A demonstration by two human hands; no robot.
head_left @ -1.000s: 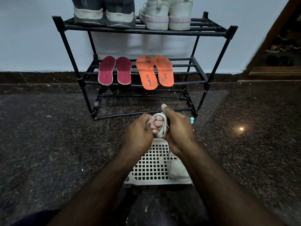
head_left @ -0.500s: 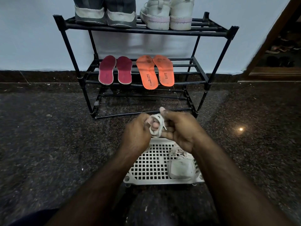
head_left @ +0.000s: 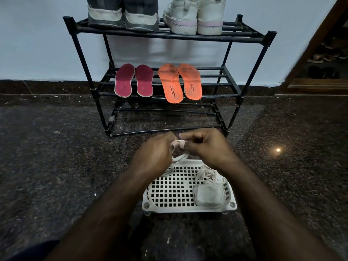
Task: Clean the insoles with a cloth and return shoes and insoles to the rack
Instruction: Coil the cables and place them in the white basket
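Both hands have dropped closer to the white basket (head_left: 188,208) since a second ago. Left hand (head_left: 156,155) and right hand (head_left: 209,147) both grip a white lace (head_left: 179,158), fingers curled, its loop now unwound and hanging at the basket's far rim. Beyond the basket, the rack (head_left: 250,72) holds maroon insoles (head_left: 133,81), orange insoles (head_left: 178,82) and shoes (head_left: 156,16) as before.

A shoe rack (head_left: 244,91) is standing against the wall at upper centre, two pairs of shoes (head_left: 156,17) sitting on its top shelf and two pairs of insoles (head_left: 158,81) lying side by side on the middle one. Below it, a perforated basket (head_left: 169,193) is sitting on the floor, a cloth (head_left: 207,174) lying in its right side.
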